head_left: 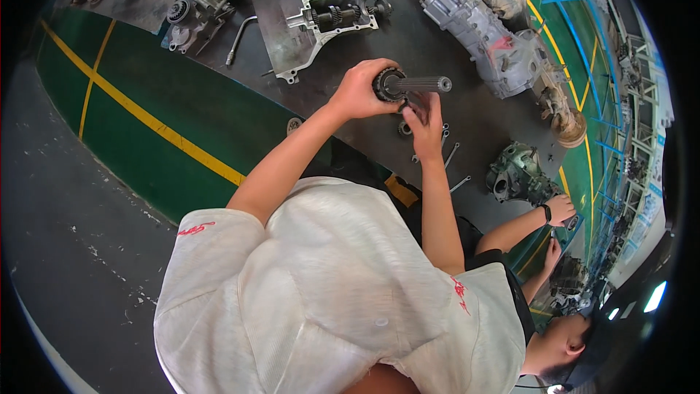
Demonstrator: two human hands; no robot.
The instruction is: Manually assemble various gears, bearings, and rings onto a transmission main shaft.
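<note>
Gripping splined shaft (424,85); left hand (362,90) around gear (386,84), right hand (429,130) beside.

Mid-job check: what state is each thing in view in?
Splined shaft: held up, off the bench
Left hand: closed around the shaft's geared end
Right hand: fingers bent by the shaft; grip unclear
Housing: open, gears exposed
Large gearbox: resting on the bench
Bent-handled tool: lying loose
</note>
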